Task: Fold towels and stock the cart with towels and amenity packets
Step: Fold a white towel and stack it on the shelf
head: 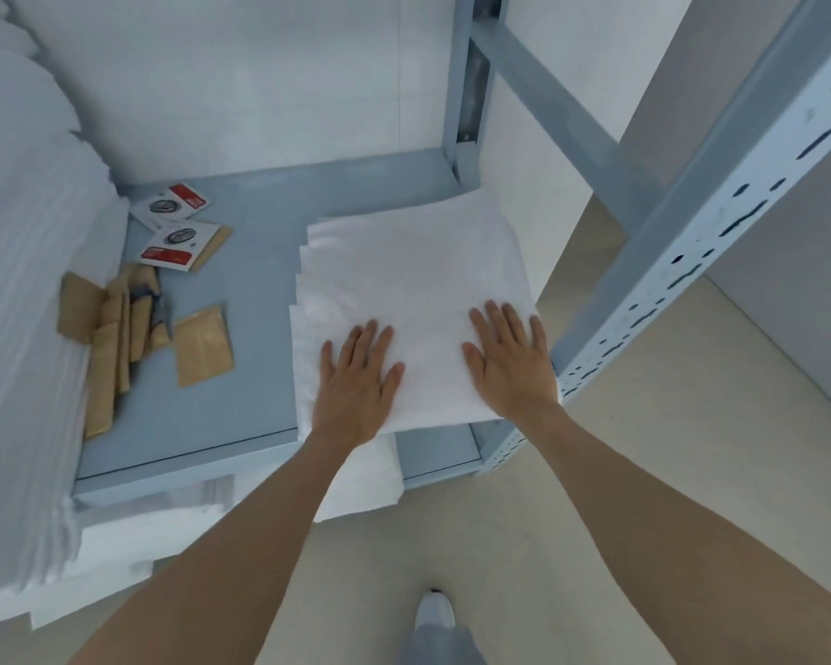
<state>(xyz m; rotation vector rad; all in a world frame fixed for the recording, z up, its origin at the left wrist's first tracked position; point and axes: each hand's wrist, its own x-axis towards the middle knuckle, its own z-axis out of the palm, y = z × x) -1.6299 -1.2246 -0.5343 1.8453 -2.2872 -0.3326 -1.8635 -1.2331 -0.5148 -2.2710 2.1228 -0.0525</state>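
- Pale beige floor (644,472) runs under a grey-blue metal cart shelf (260,223), with a white wall behind it.
- At the far left, a tall heap of white linens (25,304) leans over the shelf's left edge and hangs down past its front.
- Just beside that heap, brown paper packets (111,338) lie in a loose overlapping pile, and one flat brown packet (204,345) sits apart to their right.
- Behind them, two white packets with red labels (176,228) lie near the back of the shelf, one partly over a brown packet.
- On the right half of the shelf rests a stack of folded white towels (413,261), its front edge overhanging the shelf lip.
- The left hand (356,376) lies flat on the top towel near the front, fingers straight and slightly spread.
- The right hand (509,362) lies flat beside it on the same towel, fingers likewise straight, the two hands apart.
- More white towels (365,477) show on a lower level beneath the shelf front.
- At the right, a perforated metal upright (692,261) slants across the view.
- Low in the middle, a light shoe (433,611) shows on the floor.
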